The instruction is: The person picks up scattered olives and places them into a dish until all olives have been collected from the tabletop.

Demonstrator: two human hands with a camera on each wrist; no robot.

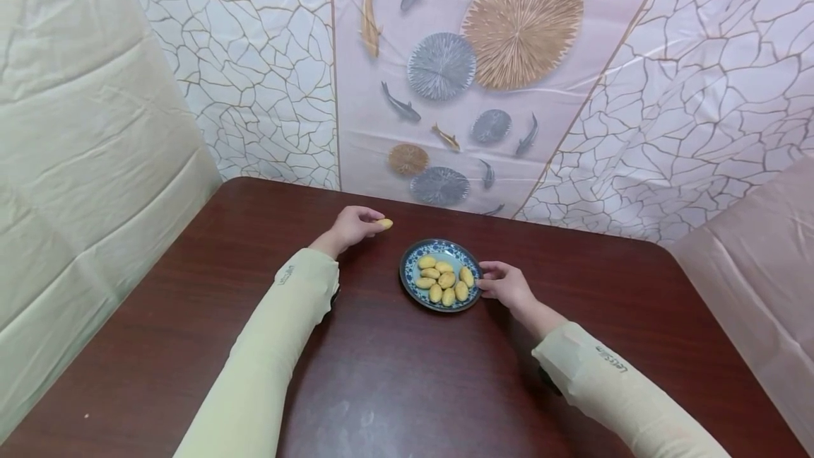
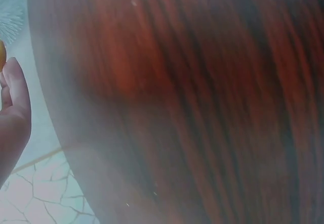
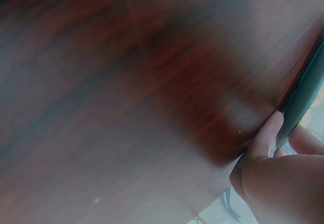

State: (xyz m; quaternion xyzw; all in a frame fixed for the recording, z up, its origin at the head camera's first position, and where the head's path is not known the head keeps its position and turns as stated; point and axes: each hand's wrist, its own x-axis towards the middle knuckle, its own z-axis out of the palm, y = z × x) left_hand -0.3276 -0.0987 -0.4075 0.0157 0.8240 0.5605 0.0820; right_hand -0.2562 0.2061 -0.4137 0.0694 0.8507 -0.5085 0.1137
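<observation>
A round blue-and-white patterned plate (image 1: 413,294) with a dark rim lies on the table. Several small yellow oval pieces (image 1: 446,279), fruit by their look, rest on it; their exact kind is unclear. My left hand (image 1: 355,225) pinches another yellow oval piece (image 1: 385,223) at its fingertips, above the table and to the plate's far left. In the left wrist view, only part of that hand (image 2: 15,97) and the piece's edge show. My right hand (image 1: 507,284) holds the plate's right rim. In the right wrist view, thumb and fingers (image 3: 268,133) sit on either side of that rim (image 3: 304,95).
A dark reddish-brown wooden table (image 1: 381,380) spreads under both hands. Behind its far edge hangs a patterned cloth (image 1: 439,133) with fish and round shapes. Pale cloth walls (image 1: 83,182) stand along the sides. A tiny light speck (image 1: 86,415) lies at the table's left front.
</observation>
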